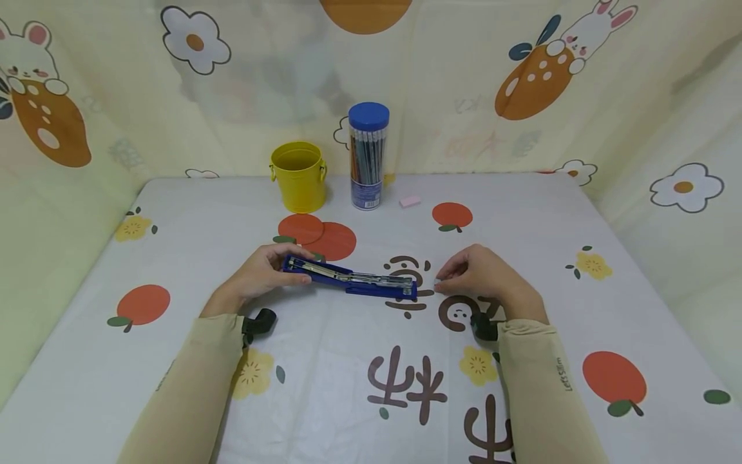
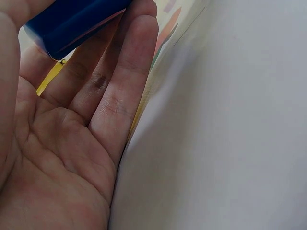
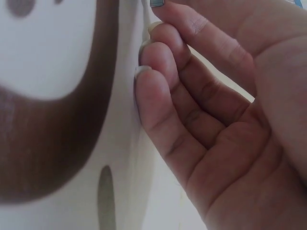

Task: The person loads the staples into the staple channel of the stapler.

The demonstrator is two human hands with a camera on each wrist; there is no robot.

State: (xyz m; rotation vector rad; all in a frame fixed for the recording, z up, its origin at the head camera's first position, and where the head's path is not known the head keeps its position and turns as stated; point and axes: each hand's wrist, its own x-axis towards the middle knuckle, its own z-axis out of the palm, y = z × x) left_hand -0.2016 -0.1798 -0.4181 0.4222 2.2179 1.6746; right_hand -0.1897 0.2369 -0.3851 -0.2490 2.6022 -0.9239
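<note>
A blue stapler (image 1: 350,280) lies opened out, its metal inside facing up. My left hand (image 1: 263,274) grips its left end between thumb and fingers. In the left wrist view the blue end of the stapler (image 2: 72,28) sits by the fingertips, and the palm holds nothing. Just beyond the stapler's right end, my right hand (image 1: 478,274) pinches a small silvery strip of staples (image 3: 157,2) between thumb and index finger. Most of that strip is hidden by the fingers. The strip and the stapler are apart.
At the back stand a yellow bucket (image 1: 298,180) and a clear tube of pencils (image 1: 368,158) with a blue lid. A pink eraser (image 1: 409,202) lies to the tube's right. The white tablecloth (image 1: 313,386) carries printed fruit, flowers and characters; a patterned curtain (image 1: 278,90) hangs behind.
</note>
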